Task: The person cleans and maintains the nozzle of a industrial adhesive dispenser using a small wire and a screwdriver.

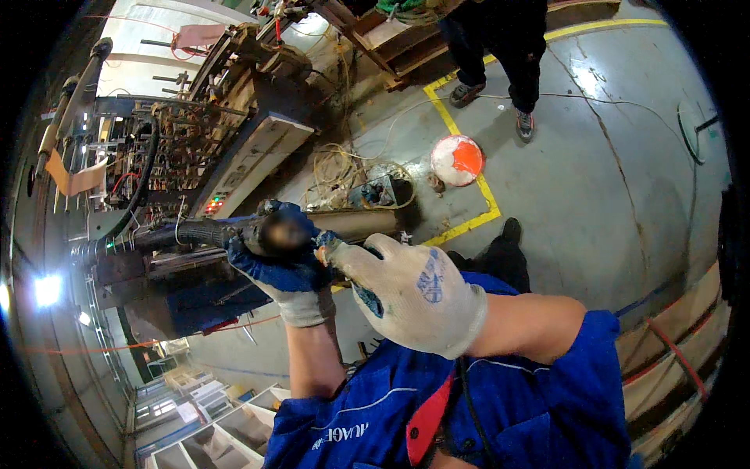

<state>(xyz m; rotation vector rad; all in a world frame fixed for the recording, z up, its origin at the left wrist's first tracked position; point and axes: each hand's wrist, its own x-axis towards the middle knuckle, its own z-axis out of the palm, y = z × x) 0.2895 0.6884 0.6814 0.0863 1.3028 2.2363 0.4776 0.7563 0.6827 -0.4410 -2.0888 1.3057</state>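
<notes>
While the machine stands at left, the right hand has bent fingers, their closure and hold unclear; the left hand curls its fingers around a dark cylindrical part near the machine. Work at its blurred end appears under way; the next move calls for steady left support.
</notes>
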